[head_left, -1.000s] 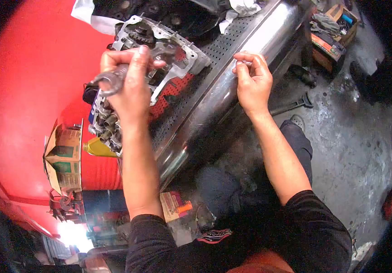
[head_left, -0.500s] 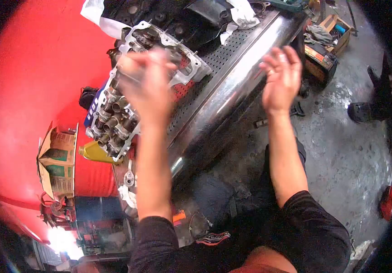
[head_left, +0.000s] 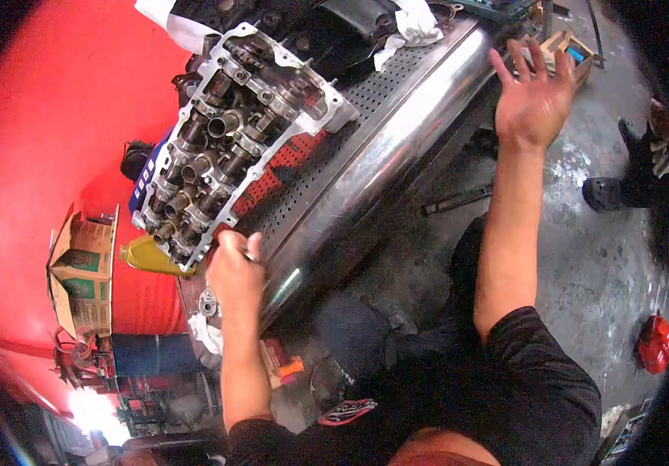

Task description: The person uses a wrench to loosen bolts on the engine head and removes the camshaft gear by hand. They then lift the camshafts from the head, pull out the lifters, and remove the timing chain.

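Note:
My left hand is closed at the near end of an engine cylinder head, with a small dark thing showing between thumb and fingers that I cannot make out. The cylinder head lies tilted on the bench, its camshafts and round tubes facing up. Just below the hand is the round metal head of a tool, partly hidden by my wrist. Well apart from the engine part, my right hand is raised past the bench edge, fingers spread, holding nothing.
The perforated metal bench has a shiny rounded edge. A yellow bottle and a blue box flank the cylinder head. White paper lies on dark parts behind. At right are a cardboard box and someone's dark shoe.
My left hand has come down from above the cylinder head to its near end. My right hand has moved up and to the right, its fingers spreading wider.

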`<state>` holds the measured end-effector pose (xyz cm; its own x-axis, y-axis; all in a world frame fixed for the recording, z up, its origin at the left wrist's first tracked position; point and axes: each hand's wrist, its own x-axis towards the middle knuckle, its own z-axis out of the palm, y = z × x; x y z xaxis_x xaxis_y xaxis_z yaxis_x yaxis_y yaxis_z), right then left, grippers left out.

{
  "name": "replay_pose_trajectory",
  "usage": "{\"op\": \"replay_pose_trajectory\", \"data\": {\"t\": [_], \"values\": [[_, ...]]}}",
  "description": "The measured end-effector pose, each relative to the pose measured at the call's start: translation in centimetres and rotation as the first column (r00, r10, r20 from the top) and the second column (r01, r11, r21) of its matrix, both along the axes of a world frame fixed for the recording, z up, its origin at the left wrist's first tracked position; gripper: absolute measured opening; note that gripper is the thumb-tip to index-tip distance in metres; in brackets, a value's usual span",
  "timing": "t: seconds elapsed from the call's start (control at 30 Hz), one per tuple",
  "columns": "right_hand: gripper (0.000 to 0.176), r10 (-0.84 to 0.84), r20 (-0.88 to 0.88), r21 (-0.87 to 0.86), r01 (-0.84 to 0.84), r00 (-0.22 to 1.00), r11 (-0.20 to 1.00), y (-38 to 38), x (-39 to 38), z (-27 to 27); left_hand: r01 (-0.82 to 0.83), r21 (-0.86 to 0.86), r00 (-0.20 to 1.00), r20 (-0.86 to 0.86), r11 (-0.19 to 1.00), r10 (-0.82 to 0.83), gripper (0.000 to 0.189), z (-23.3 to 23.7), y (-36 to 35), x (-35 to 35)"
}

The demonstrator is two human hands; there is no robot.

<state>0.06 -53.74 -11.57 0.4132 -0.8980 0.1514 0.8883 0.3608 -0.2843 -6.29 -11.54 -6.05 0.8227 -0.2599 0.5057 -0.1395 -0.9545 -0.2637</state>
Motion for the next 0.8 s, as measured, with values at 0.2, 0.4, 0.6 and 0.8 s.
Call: {"op": "replay_pose_trajectory", "data": {"t": [0.2, 0.4, 0.6, 0.8], "values": [[0.056, 0.051, 0.004, -0.048, -0.051, 0.999, 0.998, 1.2, 4.8, -1.4, -0.220, -0.168, 0.895, -0.426, 0.961, 0.131, 0.043, 1.3, 4.7, 2.9], [0.045, 0.075, -0.047, 0.094, -0.070, 0.996, 0.993, 3.5, 7.5, -1.8, 0.018, -0.083, 0.975, -0.218, 0.996, -0.036, 0.024, 5.2, -5.6, 2.8], [0.034, 0.161, -0.048, 0.064, -0.158, 0.986, 0.985, 5.6, 8.8, -2.7, 0.375, 0.446, 0.896, 0.051, 0.813, -0.441, 0.028, 7.2, -17.0, 11.1], [0.029, 0.159, -0.085, 0.116, -0.149, 0.984, 0.982, 4.3, 8.0, -2.9, 0.376, 0.377, 0.901, 0.065, 0.846, -0.430, 0.023, 6.8, -17.5, 13.3]]}}
